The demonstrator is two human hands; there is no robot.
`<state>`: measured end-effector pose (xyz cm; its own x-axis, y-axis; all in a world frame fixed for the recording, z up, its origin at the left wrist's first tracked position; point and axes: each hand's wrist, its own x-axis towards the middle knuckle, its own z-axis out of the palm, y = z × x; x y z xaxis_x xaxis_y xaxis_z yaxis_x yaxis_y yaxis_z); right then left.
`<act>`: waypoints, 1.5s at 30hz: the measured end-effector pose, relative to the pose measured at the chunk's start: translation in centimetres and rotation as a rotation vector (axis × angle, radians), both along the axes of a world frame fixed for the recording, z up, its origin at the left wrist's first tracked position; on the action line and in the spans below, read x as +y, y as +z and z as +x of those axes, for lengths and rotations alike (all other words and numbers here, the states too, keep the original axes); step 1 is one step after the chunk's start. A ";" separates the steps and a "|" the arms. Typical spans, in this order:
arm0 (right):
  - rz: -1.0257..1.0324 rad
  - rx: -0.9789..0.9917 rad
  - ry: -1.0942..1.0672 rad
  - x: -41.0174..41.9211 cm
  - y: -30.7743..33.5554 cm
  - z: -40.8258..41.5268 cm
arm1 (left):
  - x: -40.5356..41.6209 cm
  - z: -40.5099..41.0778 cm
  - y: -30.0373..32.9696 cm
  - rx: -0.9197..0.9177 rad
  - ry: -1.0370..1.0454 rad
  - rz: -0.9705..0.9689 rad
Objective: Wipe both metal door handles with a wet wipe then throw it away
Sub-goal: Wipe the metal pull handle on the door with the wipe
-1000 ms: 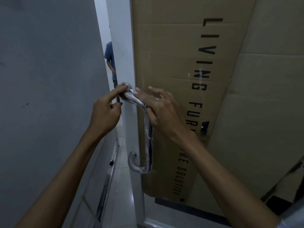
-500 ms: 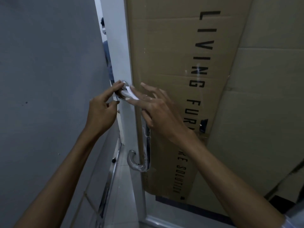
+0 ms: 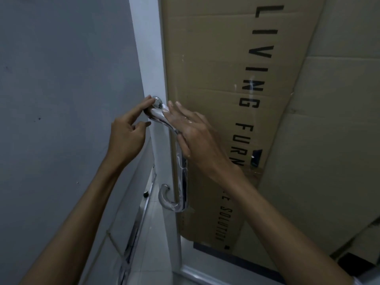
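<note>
A chrome door handle (image 3: 182, 173) runs down the white door edge and curls in at its lower end. A white wet wipe (image 3: 160, 114) lies over the handle's upper bend, close to the round top mount. My right hand (image 3: 192, 133) presses the wipe onto the handle, fingers stretched out and pointing up-left. My left hand (image 3: 126, 133) is on the other side, its index fingertip touching the top mount and its other fingers curled with nothing in them. Only this one handle is in view.
A grey wall (image 3: 61, 79) fills the left side. Printed brown cardboard (image 3: 205, 58) leans behind the door's glass on the right. Below are pale floor tiles (image 3: 153, 233) and a metal strip (image 3: 131, 241) along the foot of the wall.
The gap beside the door has closed and the person in blue behind it has gone from view. The white wipe now shows under my right fingertips at the top of the handle.
</note>
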<state>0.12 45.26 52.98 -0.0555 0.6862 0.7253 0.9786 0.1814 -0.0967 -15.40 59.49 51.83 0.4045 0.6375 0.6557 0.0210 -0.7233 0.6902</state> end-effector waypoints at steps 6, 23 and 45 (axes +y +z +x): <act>0.024 0.030 -0.027 0.4 -0.3 -0.4 | -0.4 0.2 -0.1 -0.045 -0.012 -0.022; -0.061 -0.104 -0.036 0.4 1.8 1.0 | 0.0 0.0 -0.4 -0.057 -0.052 0.010; -0.076 -0.169 -0.058 1.2 2.2 -0.9 | -0.8 0.1 -0.2 -0.071 -0.068 -0.010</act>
